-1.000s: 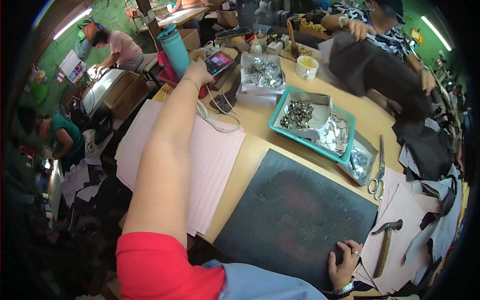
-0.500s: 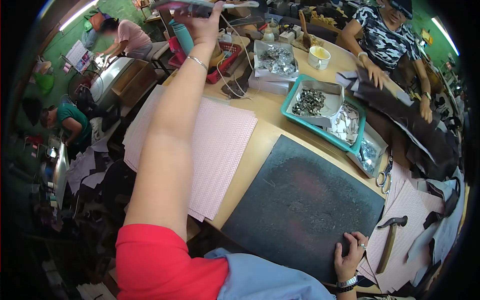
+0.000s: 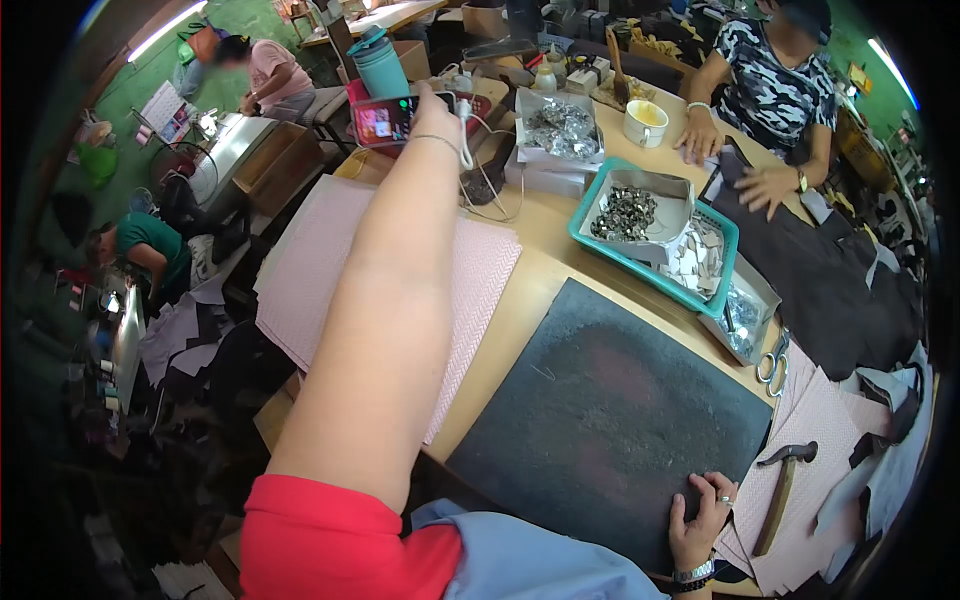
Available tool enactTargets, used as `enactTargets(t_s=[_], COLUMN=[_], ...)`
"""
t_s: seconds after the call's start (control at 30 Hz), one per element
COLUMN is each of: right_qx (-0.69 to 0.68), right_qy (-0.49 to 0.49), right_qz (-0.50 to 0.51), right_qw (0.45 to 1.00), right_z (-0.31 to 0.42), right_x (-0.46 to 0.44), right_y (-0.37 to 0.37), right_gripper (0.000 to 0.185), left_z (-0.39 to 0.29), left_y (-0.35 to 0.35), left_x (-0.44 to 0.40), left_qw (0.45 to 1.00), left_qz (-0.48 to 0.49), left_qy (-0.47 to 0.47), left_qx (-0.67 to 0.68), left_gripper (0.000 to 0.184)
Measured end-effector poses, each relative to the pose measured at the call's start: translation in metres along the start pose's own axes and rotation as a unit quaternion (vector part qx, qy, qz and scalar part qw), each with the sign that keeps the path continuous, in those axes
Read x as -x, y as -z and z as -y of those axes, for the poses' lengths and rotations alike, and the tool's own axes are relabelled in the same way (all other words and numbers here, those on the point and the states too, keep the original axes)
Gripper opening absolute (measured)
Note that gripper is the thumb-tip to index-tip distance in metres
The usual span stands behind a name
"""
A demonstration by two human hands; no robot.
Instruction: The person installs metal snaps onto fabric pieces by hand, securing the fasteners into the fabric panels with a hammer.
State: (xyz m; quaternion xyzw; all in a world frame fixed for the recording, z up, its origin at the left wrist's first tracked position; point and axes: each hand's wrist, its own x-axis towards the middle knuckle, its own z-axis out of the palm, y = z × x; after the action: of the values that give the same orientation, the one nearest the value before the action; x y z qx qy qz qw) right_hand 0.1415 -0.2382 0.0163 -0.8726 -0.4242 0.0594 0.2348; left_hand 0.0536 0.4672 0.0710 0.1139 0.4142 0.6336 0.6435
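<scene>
My left hand is stretched far forward, closed on a phone with a lit screen and a white cable plugged into its right end. The phone is in front of a teal bottle. Below my forearm lie pink patterned sheets. My right hand rests on the right edge of a dark square board, fingers slightly apart and bent, a ring on one finger. Right of it a hammer lies on more pink sheets.
Beyond the board are a teal basket with metal pieces, a box of shiny parts, a white cup and scissors. Across the table a co-worker's hands touch dark material. Other people sit at the left.
My left hand has lowered the phone from its raised position to beside the bottle. The co-worker's dark material, held up earlier, now lies flat. My right hand has stayed on the board.
</scene>
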Motion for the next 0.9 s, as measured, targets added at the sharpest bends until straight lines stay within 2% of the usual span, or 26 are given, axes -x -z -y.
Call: enactTargets(t_s=[0.03,0.07,0.1,0.23,0.4,0.53,0.67,0.7,0.73,0.8,0.87,0.9], right_qx=[0.006,0.013,0.009,-0.001,0.007,0.005,-0.003,-0.015,-0.030,-0.050,-0.009,0.009], right_qy=[0.005,0.009,0.011,0.008,0.012,0.032,0.044,0.040,0.043,0.059,0.059,0.015], right_qz=[-0.004,-0.009,-0.010,-0.009,-0.017,-0.024,-0.029,-0.033,-0.049,-0.108,-0.215,-0.236], right_qw=[1.000,1.000,1.000,1.000,1.000,0.999,0.999,0.999,0.997,0.991,0.975,0.972], right_z=[0.002,0.003,0.003,0.000,-0.007,-0.002,-0.010,-0.009,-0.011,-0.021,-0.050,-0.072], right_x=[0.000,0.000,0.000,0.001,0.001,-0.007,-0.001,0.001,0.003,0.000,-0.007,-0.008], right_y=[0.000,0.000,-0.001,-0.001,-0.003,0.004,0.003,0.005,0.005,0.017,0.039,0.056], right_gripper=[0.035,0.035,0.035,0.036,0.037,0.034,0.034,0.032,0.031,0.030,0.027,0.031], left_z=[0.009,0.013,0.015,0.018,-0.005,-0.033,-0.038,-0.034,-0.023,-0.003,0.022,0.029], left_y=[-0.002,-0.004,-0.005,-0.009,-0.007,-0.010,-0.006,0.003,0.015,0.063,0.126,0.156], left_x=[0.000,0.003,0.001,0.004,-0.009,-0.011,0.029,0.001,0.071,0.136,0.211,0.252], left_qw=[0.999,0.999,0.997,0.994,0.987,0.958,0.945,0.947,0.957,0.908,0.865,0.825], left_qz=[0.023,0.005,-0.034,-0.028,0.054,0.146,0.162,0.189,0.178,0.316,0.385,0.429], left_qy=[0.010,0.030,0.062,0.090,0.091,0.144,0.161,0.168,0.032,-0.046,-0.095,-0.098], left_qx=[0.022,0.016,-0.023,-0.063,-0.121,-0.198,-0.234,-0.198,-0.226,-0.271,-0.308,-0.354], left_gripper=[0.058,0.055,0.059,0.066,0.076,0.085,0.093,0.107,0.089,0.098,0.077,0.066])
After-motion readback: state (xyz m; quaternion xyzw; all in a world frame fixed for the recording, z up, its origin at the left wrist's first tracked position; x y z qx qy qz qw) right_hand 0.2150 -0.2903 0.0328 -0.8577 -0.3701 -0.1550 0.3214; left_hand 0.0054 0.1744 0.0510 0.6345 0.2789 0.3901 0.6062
